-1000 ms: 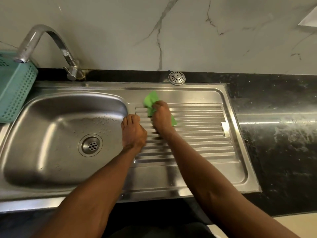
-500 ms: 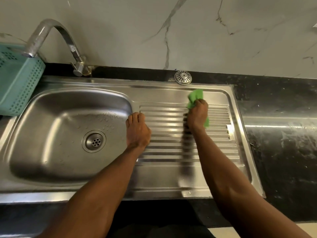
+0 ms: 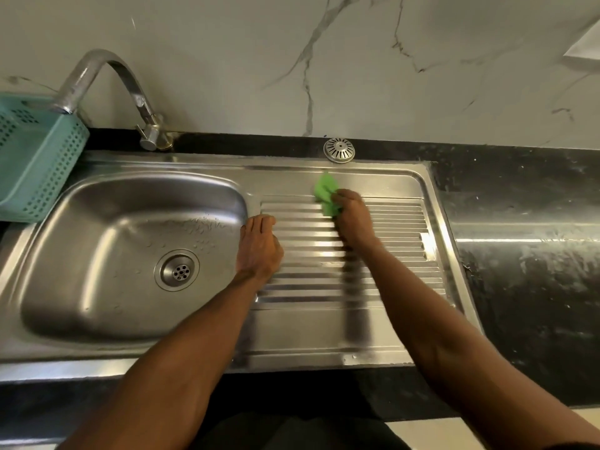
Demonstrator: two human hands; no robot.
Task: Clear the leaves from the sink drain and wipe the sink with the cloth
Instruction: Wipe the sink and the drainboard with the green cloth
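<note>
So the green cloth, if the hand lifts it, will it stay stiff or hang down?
The green cloth looks bunched and creased under the right hand, so it would probably droop. It seems thin, likely light. On the ridged drainboard it may catch slightly.

Teal perforated plastic basket (image 3: 35, 164) at left edge, curved chrome tap (image 3: 110, 89) upper left, round slotted metal strainer cap (image 3: 339, 150) on black worktop (image 3: 526, 254), marble-veined wall (image 3: 357, 60) behind

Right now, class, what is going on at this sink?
A person is wiping the ribbed steel draining board with a crumpled green cloth, gripped in the right hand. The left hand rests flat at the board's edge beside the steel basin. The round drain shows no leaves.
</note>
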